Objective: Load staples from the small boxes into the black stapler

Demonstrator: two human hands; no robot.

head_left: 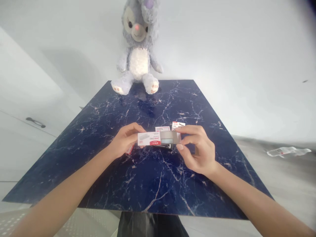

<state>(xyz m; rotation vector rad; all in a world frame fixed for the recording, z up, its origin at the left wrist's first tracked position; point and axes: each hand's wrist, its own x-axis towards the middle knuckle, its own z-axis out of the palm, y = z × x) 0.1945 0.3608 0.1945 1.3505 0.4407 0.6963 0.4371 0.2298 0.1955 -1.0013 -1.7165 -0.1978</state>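
Note:
My left hand (124, 141) grips the left end of a small white and red box (149, 138) held just above the dark blue marble table (148, 184). My right hand (197, 148) pinches the grey inner tray (169, 137) that sticks out of the box's right end, thumb below and fingers above. Both hands are closed. Two more small white and red boxes, one (163, 128) and another (177, 124), lie on the table just behind my hands. Something dark lies under the held box, mostly hidden.
A grey and white plush rabbit (138, 49) sits at the table's far edge against a white wall. A white cabinet with a dark handle (36, 122) stands at the left. A crumpled clear wrapper (287, 151) lies on the floor at the right.

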